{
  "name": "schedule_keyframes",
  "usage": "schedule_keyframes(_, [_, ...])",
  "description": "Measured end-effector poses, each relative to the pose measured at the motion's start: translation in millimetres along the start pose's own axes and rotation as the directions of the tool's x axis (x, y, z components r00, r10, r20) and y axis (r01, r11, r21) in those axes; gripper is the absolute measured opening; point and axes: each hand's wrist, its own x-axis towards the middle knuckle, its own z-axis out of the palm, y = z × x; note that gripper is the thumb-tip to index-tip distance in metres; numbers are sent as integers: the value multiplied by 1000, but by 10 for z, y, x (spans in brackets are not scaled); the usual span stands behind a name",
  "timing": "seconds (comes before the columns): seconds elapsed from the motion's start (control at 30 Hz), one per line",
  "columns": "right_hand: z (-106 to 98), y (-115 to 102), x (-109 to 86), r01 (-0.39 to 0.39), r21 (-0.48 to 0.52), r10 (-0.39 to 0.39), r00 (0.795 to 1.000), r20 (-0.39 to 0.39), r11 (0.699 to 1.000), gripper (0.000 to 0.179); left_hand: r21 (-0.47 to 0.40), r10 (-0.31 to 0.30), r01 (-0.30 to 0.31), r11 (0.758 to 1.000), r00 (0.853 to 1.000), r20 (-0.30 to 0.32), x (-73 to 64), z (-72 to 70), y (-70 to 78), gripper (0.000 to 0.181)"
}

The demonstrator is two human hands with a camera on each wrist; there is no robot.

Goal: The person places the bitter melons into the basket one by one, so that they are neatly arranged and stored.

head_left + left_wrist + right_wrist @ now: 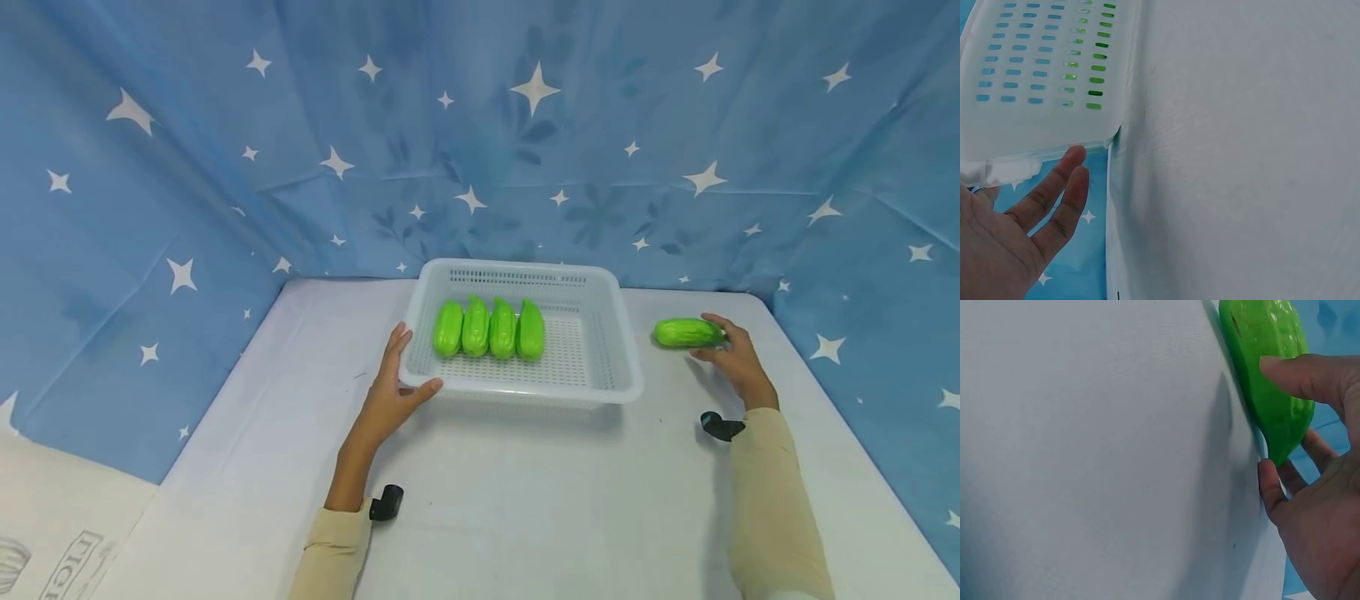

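Note:
A white perforated plastic basket [525, 387] stands at the back middle of the table. Several shiny green bitter melons [474, 329] lie side by side in its left half. At its near left corner my left hand [386, 400] touches the rim, thumb on the front edge and fingers along the side. In the left wrist view the fingers [1063, 219] look extended, the fingertips by the rim. Right of the basket, a ridged green bitter melon [678, 333] lies on the table. My right hand [735, 358] holds its right end, thumb [1291, 375] on one side, fingers on the other, partly hidden.
The white-covered table [525, 500] runs toward me, with a blue star-patterned curtain [465, 150] behind and at both sides. A small black device [386, 502] sits at the left wrist and another black device [722, 427] at the right.

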Motion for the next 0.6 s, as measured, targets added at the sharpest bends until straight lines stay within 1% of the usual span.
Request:
schedule_keyframes(0.2, [18, 29, -25, 10, -29, -11, 999, -30, 1000, 76, 2, 3, -3, 1000, 1000, -2, -1, -9, 18, 93])
schedule_keyframes(0.37, [56, 41, -26, -24, -22, 22, 997, -70, 999, 73, 1, -1, 1, 1000, 1000, -6, -5, -5, 7, 93])
schedule_keyframes(0.47, [83, 56, -28, -51, -26, 47, 993, -106, 998, 69, 1, 2, -2, 1000, 1000, -8, -6, 0, -1, 92])
schedule_keyframes(0.6, [106, 89, -44, -68, -41, 61, 987, -147, 997, 65, -3, 4, -4, 1000, 1000, -4, -14, 1, 8, 91])
